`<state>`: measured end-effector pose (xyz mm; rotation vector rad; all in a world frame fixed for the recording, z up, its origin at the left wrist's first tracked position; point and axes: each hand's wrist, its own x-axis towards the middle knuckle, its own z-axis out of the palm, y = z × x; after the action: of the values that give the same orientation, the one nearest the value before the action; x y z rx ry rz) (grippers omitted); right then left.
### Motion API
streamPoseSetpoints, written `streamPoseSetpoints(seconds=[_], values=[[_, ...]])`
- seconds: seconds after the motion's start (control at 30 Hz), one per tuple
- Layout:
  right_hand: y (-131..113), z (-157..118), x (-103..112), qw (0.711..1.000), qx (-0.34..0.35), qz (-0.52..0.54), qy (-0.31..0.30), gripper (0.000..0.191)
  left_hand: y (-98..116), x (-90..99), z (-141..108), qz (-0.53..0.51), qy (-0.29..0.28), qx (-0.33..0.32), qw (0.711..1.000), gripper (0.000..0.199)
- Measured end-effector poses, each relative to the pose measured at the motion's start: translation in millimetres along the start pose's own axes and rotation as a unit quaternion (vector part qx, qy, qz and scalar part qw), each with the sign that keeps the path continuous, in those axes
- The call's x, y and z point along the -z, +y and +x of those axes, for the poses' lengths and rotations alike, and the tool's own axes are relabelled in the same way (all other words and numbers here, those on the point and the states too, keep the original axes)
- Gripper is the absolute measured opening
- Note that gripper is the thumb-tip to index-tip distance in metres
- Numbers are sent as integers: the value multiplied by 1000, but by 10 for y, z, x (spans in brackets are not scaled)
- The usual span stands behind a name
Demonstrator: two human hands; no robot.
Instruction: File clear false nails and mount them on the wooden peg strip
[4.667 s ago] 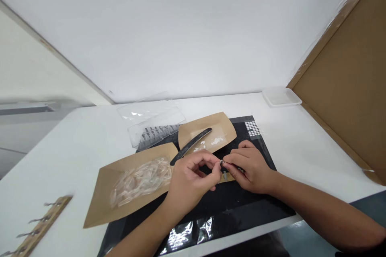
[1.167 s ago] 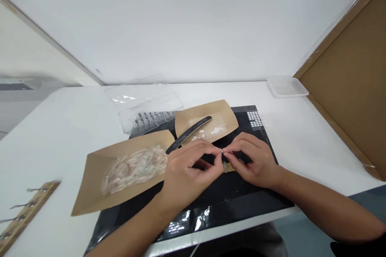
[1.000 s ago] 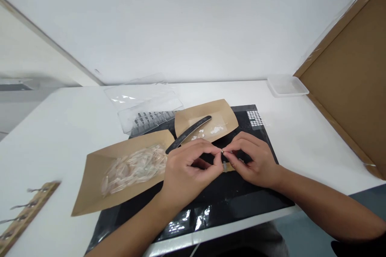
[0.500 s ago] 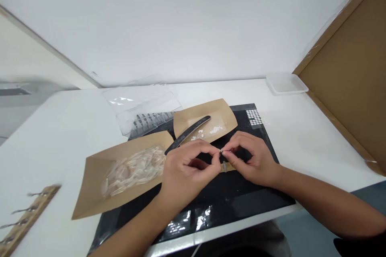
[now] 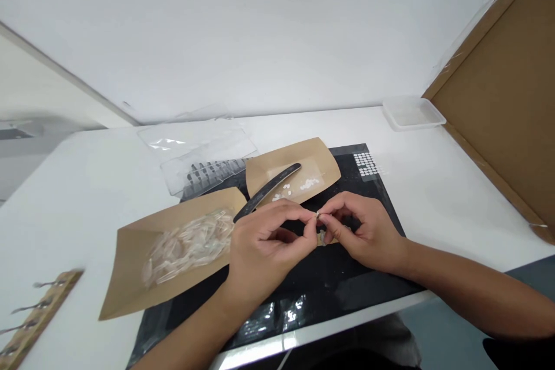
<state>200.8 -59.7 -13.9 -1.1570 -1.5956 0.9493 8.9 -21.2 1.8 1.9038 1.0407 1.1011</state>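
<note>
Head view: left hand and right hand, both closed, pinching between them one tiny metallic piece, too small to identify, above a black mat. Nearest the left hand: a black curved nail file, resting across a kraft paper tray.
</note>
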Motion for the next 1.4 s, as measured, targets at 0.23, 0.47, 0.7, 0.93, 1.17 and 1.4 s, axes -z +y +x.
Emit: streamPoseSetpoints(seconds=[0.23, 0.47, 0.7, 0.93, 1.17, 1.4], values=[[11, 33, 24, 993, -29, 104, -38, 10, 6, 13, -1, -15, -19, -21, 999, 8], [10, 47, 35, 970, -59, 224, -68, 17, -28, 31, 32, -14, -21, -119, 993, 16], [41, 30, 37, 971, -49, 226, -62, 15, -74, 50, 48, -4, -33, -157, 987, 17], [27, 71, 52, 976, -70, 203, -19, 17, -90, 39, 39, 31, -11, -159, 987, 12], [33, 73, 37, 971, -104, 215, 3, 14, -87, 23, 42, 55, 10, -199, 978, 16], [42, 78, 24, 977, -97, 189, 11, 12, -144, -4, 37, 108, 12, -247, 963, 19]])
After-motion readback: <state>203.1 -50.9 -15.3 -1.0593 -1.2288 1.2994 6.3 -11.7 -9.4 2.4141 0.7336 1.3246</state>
